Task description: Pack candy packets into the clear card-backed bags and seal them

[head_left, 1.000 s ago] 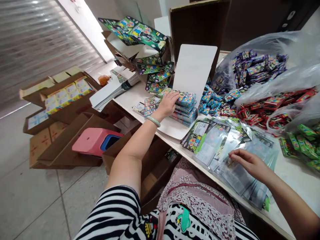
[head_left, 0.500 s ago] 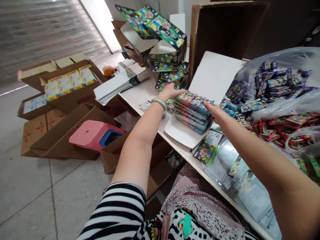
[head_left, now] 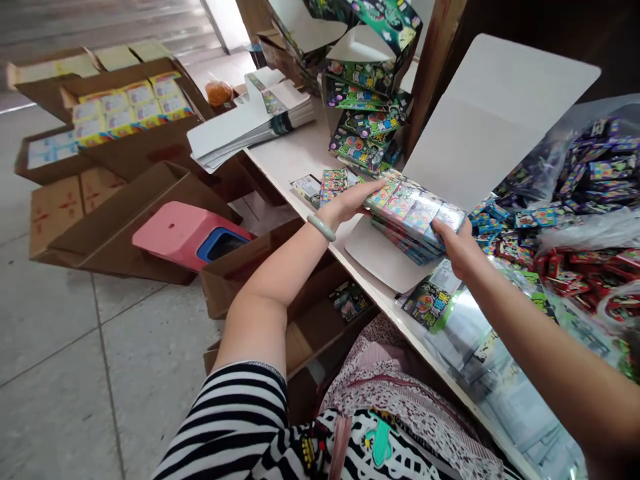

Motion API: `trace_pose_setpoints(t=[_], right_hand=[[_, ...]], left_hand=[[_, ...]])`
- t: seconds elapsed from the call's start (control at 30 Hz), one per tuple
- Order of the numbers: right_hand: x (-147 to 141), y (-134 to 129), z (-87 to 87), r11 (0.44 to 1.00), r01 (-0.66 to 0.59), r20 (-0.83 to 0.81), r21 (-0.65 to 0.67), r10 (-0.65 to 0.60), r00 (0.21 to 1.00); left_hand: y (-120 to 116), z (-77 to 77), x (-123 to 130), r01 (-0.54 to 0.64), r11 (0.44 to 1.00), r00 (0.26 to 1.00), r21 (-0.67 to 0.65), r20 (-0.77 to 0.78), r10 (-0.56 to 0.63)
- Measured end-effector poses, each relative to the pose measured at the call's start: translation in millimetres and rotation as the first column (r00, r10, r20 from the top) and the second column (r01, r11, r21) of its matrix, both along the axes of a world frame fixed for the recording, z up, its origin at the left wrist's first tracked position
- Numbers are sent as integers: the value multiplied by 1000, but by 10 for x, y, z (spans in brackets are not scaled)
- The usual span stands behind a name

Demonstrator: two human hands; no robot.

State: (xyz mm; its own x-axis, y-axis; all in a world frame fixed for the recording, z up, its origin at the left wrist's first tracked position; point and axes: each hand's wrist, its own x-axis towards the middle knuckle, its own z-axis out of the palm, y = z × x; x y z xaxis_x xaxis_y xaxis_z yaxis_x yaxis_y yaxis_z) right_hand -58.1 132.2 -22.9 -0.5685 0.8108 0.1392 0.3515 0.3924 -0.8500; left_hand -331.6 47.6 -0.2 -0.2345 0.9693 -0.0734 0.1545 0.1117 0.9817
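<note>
A stack of colourful candy packet strips (head_left: pixel 407 200) lies between my two hands, its shiny top layer tilted toward me. My left hand (head_left: pixel 350 202), below a pale bangle, grips its left end. Closed on the right end is my right hand (head_left: pixel 457 245), thumb on top and the other fingers mostly hidden. Under and behind the stack is a white cardboard sheet (head_left: pixel 480 113), its far flap raised. Left of the stack, a small strip of packets (head_left: pixel 333 185) rests on the table. A black printed candy pouch (head_left: pixel 425 303) lies just in front of the sheet.
Black-green printed boxes (head_left: pixel 367 77) are piled at the back. White flat cartons (head_left: pixel 240 137) overhang the table's left end. Loose red packets (head_left: pixel 575 273) and purple ones (head_left: pixel 600 167) lie in plastic at the right. Below left are a pink stool (head_left: pixel 175 237) and open brown cartons (head_left: pixel 107 240).
The stack's top has tipped toward me between my hands, showing more of its shiny upper face. The white flap stands larger in view, and the view has shifted.
</note>
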Motion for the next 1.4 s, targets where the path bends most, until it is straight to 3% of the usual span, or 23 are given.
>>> trace_pose_setpoints(t=[0.17,0.37,0.47,0.57,0.73,1.03,1.17,1.27,1.4], right_hand=[[115,-556,-153,969,89,-32,232,-84,996],[75,-1006,-479,884,71,-38,461,-61,997],[116,-1055,-610,852,39,-25,522,-30,999],[186,-1057,-616,854,6,18,520,-18,1000],[299,-1013,-469,841,-108,76,530,79,994],[376,-1032,-454,745,-252,175,618,182,968],[343,-1070,-450,746,-230,130,625,191,973],[355,-1034,-338,773,-251,172,582,184,968],[483,-881,-94,767,-360,287,532,236,928]], left_hand=[[-331,-248,118,17,968,998,251,49,-30],[-598,-770,20,-72,966,997,248,33,66],[-698,-911,-71,-7,969,999,248,-47,19],[-792,-885,-106,87,966,989,244,-137,-54],[-881,-773,52,100,957,980,274,-194,-47],[-845,-844,285,-35,936,997,350,-50,56],[-841,-818,318,-133,929,988,345,-33,154],[-803,-791,344,-176,926,980,335,-32,198],[-736,-781,324,-157,930,971,331,-119,207]])
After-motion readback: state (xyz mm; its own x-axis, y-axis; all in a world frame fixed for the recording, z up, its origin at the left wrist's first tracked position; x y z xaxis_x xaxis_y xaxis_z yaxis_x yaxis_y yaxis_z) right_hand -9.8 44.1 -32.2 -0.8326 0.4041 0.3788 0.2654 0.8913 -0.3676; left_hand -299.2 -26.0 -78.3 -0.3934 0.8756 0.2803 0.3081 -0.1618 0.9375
